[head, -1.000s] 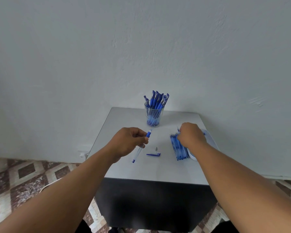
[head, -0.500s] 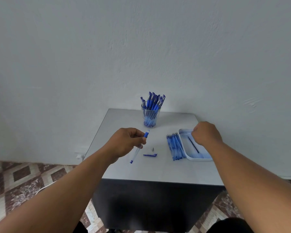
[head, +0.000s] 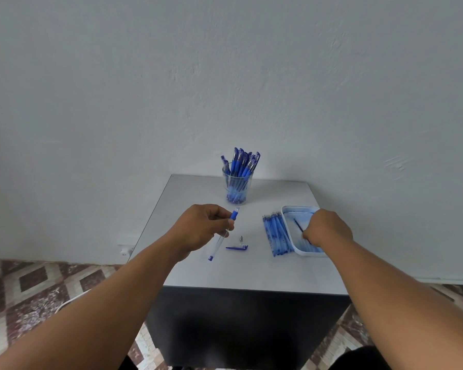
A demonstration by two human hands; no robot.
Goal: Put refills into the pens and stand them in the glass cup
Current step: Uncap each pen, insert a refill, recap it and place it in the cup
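Standing in the glass cup [head: 237,188] at the far middle of the counter [head: 225,271] are many finished pens, so much of the job looks done; a row of empty pens [head: 275,235] lies right of centre, still to be filled. The left hand [head: 198,229] pinches an open pen barrel [head: 223,235], held tilted above the counter, with its cap [head: 237,247] and tip [head: 241,239] lying just beside. The right hand [head: 328,228], fingers curled, reaches into the white tray [head: 288,222] at a refill [head: 298,225]; whether it grips it, I cannot tell.
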